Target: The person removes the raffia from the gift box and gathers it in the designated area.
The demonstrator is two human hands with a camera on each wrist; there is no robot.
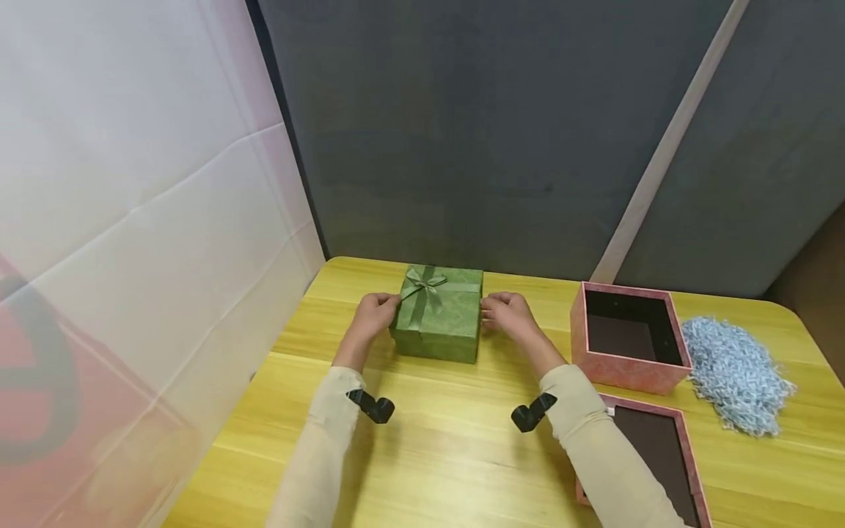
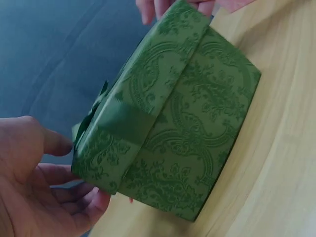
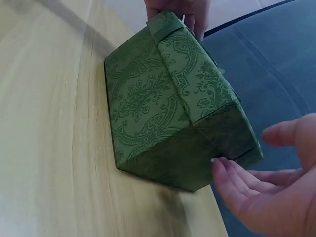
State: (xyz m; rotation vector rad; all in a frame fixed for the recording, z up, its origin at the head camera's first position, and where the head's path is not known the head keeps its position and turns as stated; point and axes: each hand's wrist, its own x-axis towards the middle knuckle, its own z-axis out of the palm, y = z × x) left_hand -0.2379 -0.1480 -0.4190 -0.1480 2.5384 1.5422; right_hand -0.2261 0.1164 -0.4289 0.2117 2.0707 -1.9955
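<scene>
A green patterned gift box [image 1: 436,348] stands on the wooden table, its lid [image 1: 455,312] seated on top with a green ribbon bow [image 1: 425,284]. On the box's left side, my left hand [image 1: 375,317] grips the lid's side, the thumb near its top edge and the fingers curled against the lower edge, as the left wrist view shows. My right hand [image 1: 510,314] is at the opposite side. In the right wrist view its fingertips [image 3: 222,165] touch the box side near the lid's lower edge, while the thumb [image 3: 279,133] stands apart from the lid.
To the right, an uncovered pink box [image 1: 623,374] with a dark inside stands near the table's back edge. Its pink lid [image 1: 693,469] lies upturned in front, partly behind my right sleeve. A heap of light blue shredded paper [image 1: 736,374] lies beside the pink box.
</scene>
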